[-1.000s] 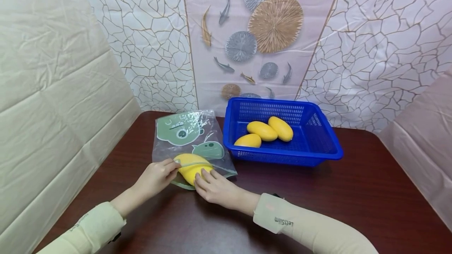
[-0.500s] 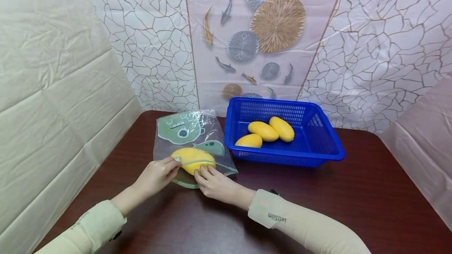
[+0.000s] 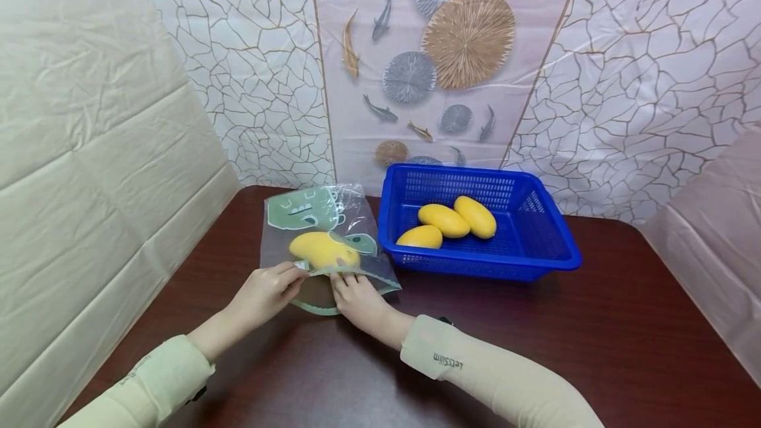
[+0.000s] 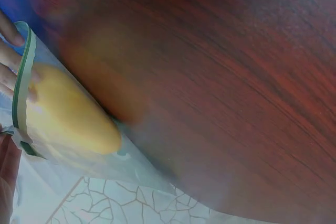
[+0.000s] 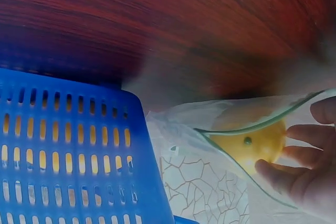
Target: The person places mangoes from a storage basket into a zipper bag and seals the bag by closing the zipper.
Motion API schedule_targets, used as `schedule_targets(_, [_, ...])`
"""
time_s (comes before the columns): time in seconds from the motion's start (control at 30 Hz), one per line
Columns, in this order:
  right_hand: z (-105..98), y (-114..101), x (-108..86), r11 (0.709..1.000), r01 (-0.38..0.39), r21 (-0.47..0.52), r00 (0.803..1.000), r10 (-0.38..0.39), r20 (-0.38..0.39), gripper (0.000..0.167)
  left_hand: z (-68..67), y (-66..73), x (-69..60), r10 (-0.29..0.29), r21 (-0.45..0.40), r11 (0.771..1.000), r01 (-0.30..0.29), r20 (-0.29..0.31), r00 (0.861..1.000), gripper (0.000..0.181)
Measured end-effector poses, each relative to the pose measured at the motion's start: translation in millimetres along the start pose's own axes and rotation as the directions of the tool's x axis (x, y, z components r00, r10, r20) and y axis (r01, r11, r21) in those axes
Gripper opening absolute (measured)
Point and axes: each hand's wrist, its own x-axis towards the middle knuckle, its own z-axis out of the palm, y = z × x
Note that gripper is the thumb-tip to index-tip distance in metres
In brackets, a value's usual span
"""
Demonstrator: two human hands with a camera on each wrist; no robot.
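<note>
Glossy dark-red wooden table point(image 3: 600, 342); plain cream cloth point(image 3: 95, 98) at left, fish-printed panel point(image 3: 440, 78) behind

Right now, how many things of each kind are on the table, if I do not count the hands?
Yellow fruits: 4 (3 in the blue basket, 1 inside the clear bag)
Basket: 1
Bag: 1
Total: 6

Cloth hangings point(image 3: 255, 51) round a wood-grained table point(image 3: 594, 322) suggest a makeshift booth.
</note>
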Motion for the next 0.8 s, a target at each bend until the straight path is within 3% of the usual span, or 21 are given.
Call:
schedule_targets(0.17, [-6, 3, -2.4, 1.0, -0.017, 0.02, 1.0, 0.017, -0.012, 0.039, -0.2, -1.0, -1.8, -0.008, 0.005, 1.0, 0.008, 0.004, 1.0, 0.023])
schedule_targets(0.3, [-10, 7, -5.2, 0.999, 0.003, 0.039, 0.999, -0.004, 0.033, 0.036, -0.5, -1.5, -2.8, -0.012, 0.007, 1.0, 0.012, 0.004, 1.0, 0.024])
schedule_targets(0.47, [-14, 9, -10.0, 0.984, 0.031, 0.178, 0.996, -0.046, 0.079, 0.029, -0.5, -1.1, -2.0, -0.007, 0.004, 1.0, 0.007, 0.017, 1.0, 0.023])
schedule_targets(0.63, [-25, 14, -14.1, 0.915, 0.013, 0.403, 0.987, -0.076, 0.139, 0.033, -1.4, -1.4, -2.9, -0.008, 0.008, 1.0, 0.008, 0.026, 1.0, 0.023])
schedule_targets(0.8, [-36, 22, -19.6, 0.834, -0.01, 0.552, 0.97, -0.126, 0.208, 0.035, -1.5, -1.9, -5.8, 0.001, 0.016, 1.0, -0.002, 0.04, 0.999, 0.023])
